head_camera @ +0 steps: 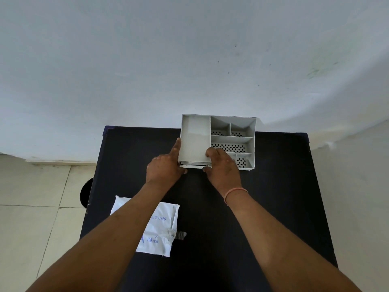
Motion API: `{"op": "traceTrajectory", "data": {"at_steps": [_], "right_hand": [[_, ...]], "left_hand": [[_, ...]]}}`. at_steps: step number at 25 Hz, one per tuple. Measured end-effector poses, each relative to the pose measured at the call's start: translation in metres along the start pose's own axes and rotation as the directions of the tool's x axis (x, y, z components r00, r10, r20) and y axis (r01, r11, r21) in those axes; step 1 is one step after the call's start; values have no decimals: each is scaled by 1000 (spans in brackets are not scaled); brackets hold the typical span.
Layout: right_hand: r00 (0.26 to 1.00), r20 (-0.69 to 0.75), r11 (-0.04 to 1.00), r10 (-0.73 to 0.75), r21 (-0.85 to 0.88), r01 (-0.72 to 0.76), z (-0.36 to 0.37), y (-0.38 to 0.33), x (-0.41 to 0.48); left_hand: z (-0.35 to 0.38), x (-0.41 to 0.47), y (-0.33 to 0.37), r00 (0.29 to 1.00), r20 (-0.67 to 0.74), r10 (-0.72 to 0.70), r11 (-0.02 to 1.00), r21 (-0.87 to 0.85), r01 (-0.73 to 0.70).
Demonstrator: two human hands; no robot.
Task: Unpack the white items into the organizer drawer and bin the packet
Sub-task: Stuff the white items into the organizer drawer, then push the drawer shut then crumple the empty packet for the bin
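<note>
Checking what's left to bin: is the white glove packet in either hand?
No, the white glove packet lies on the black table while both hands are at the grey plastic organizer.

Lighting: soft, even daylight; wall (189, 60) brightly lit, dark counter (273, 207) underexposed. Shadows faint. Wide-angle bending seen at frame edges. Focus sharp.

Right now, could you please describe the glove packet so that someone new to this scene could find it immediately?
Start at the black table standing against the pale wall. The grey organizer sits at its far edge; the packet lies flat near the table's near left corner, partly under the left forearm. It is the only white plastic bag there, with blue print reading "GLOVES" and "100 pieces".
</note>
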State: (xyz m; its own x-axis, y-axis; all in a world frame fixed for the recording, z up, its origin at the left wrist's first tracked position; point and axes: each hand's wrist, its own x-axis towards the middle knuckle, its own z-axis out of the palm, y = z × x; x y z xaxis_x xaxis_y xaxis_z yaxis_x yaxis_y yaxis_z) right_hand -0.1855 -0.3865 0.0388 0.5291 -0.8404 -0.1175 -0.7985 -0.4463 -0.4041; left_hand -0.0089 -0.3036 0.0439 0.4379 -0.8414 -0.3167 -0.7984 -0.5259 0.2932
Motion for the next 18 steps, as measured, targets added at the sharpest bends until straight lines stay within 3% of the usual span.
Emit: {"op": "traceTrajectory", "data": {"at_steps": [3,4,5,8,10,12,15,18], "right_hand": [[977,-211,996,-7,90,26,0,-20,-29],[974,-223,989,-40,130,70,4,-30,-40],[982,-165,977,-88,178,117,9,-40,-50],[949,248,961,-195,241,135,39,-71,-71],[875,455,983,-168,145,114,68,-84,-81],[827,549,991,-119,10,136,92,-95,-91],[858,503,987,-103,-57,152,108,-106,-99],[955,297,992,-26,123,-12,94,-100,-93]], "left_hand": [[2,-29,-12,997,-17,-77,981,-181,73],[7,-43,-21,993,-34,-111,968,-228,101],[13,-58,-31,986,-55,-157,954,-267,137],[30,-103,-63,926,-81,-370,881,-348,321],[41,-128,-79,858,-37,-513,809,-356,468],[53,-148,-93,811,43,-583,759,-328,563],[65,-166,-103,804,161,-572,746,-306,592],[66,-168,-93,841,79,-535,779,-340,527]]}}
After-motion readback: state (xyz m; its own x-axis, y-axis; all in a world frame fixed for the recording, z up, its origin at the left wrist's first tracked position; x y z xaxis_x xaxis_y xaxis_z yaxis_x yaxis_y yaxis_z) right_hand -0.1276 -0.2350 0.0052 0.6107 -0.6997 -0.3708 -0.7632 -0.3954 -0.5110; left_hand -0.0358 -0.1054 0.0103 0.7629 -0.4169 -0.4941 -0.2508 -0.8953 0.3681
